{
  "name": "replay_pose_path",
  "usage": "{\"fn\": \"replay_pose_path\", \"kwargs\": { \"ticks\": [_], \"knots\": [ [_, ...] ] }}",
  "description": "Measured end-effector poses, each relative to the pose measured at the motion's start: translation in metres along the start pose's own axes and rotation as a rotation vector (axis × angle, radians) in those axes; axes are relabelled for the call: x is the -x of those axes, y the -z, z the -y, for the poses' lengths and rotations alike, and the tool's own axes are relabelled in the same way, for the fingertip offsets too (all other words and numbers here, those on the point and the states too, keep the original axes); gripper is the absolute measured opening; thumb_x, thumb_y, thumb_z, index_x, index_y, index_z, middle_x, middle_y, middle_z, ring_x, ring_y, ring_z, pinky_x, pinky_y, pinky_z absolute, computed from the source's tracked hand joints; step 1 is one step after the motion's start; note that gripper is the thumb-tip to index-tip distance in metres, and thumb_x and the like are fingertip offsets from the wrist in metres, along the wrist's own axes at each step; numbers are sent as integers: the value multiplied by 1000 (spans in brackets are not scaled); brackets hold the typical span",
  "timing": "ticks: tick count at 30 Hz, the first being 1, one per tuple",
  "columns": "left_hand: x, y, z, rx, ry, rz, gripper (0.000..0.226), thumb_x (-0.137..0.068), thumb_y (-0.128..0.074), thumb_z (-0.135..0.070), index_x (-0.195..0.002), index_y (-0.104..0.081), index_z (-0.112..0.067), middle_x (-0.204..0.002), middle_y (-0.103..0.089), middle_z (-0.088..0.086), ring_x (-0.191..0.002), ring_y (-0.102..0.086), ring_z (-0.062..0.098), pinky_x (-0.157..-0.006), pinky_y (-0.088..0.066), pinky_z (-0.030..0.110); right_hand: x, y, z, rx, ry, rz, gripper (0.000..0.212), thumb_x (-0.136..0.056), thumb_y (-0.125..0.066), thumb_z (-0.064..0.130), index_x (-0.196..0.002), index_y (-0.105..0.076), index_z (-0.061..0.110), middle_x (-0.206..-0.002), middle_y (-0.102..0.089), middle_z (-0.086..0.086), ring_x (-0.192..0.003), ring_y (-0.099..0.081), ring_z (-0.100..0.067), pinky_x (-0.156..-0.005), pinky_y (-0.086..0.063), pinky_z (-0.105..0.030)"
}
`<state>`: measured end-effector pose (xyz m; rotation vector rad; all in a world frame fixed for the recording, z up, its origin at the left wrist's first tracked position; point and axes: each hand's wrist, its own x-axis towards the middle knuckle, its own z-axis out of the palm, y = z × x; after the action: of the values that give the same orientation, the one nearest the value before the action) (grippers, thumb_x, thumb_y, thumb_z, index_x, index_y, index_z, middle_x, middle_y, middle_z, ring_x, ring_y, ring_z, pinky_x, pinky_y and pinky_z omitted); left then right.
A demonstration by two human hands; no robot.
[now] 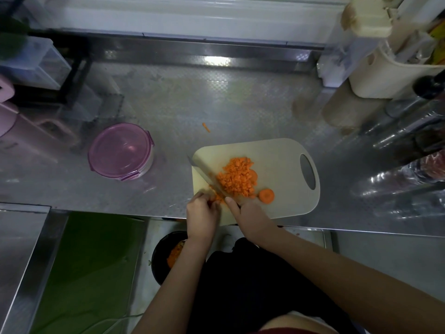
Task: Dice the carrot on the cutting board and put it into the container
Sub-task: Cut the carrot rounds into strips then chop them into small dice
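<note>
fingers (209,200) of the left hand (201,214) are curling over a carrot piece (217,197) at the cutting board's (277,153) near left edge, mostly hiding it. the right hand (248,215) is gripping the knife (204,174), its handle hidden, the blade lying against the diced carrot (237,178) mid-board. the lidded container (120,151) is sitting well left of the board.

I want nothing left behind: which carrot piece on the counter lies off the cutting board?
The thin sliver on bare steel beyond the cutting board's far edge; the diced pile and round slice lie on it.
</note>
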<state>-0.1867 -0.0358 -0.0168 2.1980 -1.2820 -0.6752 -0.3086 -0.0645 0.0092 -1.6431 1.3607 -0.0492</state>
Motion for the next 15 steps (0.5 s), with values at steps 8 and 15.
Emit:
{"fn": "replay_pose_path", "kwargs": {
  "ticks": [8, 15],
  "knots": [
    [3, -1, 3, 11, -5, -9, 13, -78, -68, -5, -90, -72, -4, -93, -67, 13, -85, -62, 28, -79, -45, 28, -7, 10, 7, 90, -113, 34, 39, -103, -28, 28, -130, -48, 8, -87, -54, -8, -99, -57, -30, -75, -37, -32],
    [2, 1, 0, 19, 22, -28, 10, -76, -73, -11, -86, -74, -9, -93, -69, 8, -87, -63, 22, -82, -40, 19, 1, 34, 17, -58, -120, -8, 41, -99, -29, 46, -64, -33, 25, -65, -36, 3, -58, -36, -8, -73, -33, -28]
  ]
}}
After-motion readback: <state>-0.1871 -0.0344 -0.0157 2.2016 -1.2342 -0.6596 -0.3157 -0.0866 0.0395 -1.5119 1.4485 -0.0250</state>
